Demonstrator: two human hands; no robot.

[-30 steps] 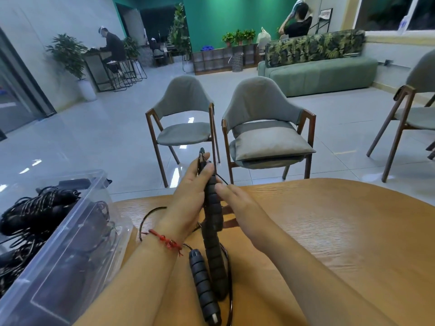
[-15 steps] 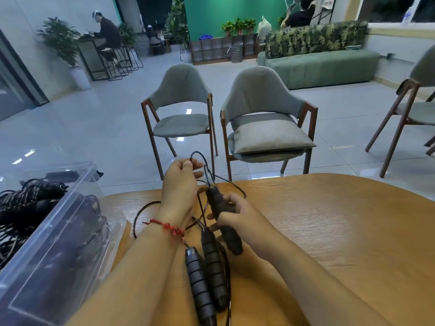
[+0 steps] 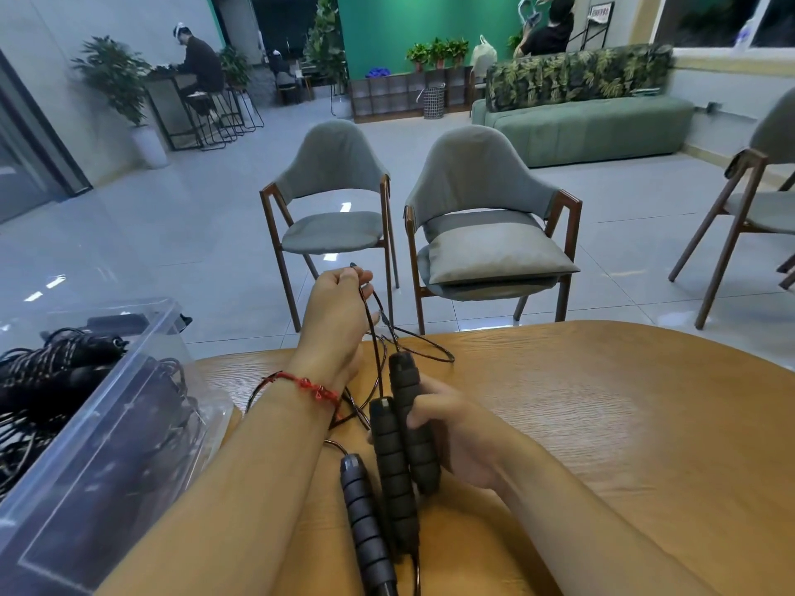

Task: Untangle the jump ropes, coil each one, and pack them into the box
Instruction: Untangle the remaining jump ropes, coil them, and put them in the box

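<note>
On the round wooden table (image 3: 602, 423), my right hand (image 3: 456, 436) grips a black ribbed jump-rope handle (image 3: 413, 419) and holds it upright. My left hand (image 3: 340, 311) is raised past the table's far edge and pinches the thin black cord (image 3: 378, 337) that runs down to the handles. Two more black handles (image 3: 393, 471) (image 3: 365, 518) lie side by side on the table between my forearms. Cord loops (image 3: 430, 350) spread on the wood near the held handle. A clear plastic box (image 3: 99, 423) at the left holds several coiled black ropes (image 3: 47, 363).
Two grey chairs (image 3: 331, 208) (image 3: 486, 225) stand just beyond the table's far edge. A third chair (image 3: 757, 200) is at the right. A green sofa (image 3: 585, 122) and people sit far back in the room.
My right hand drew the gripped handle down toward me, beside the lying handles. My left hand stayed raised, pulling the cord up so it runs straighter.
</note>
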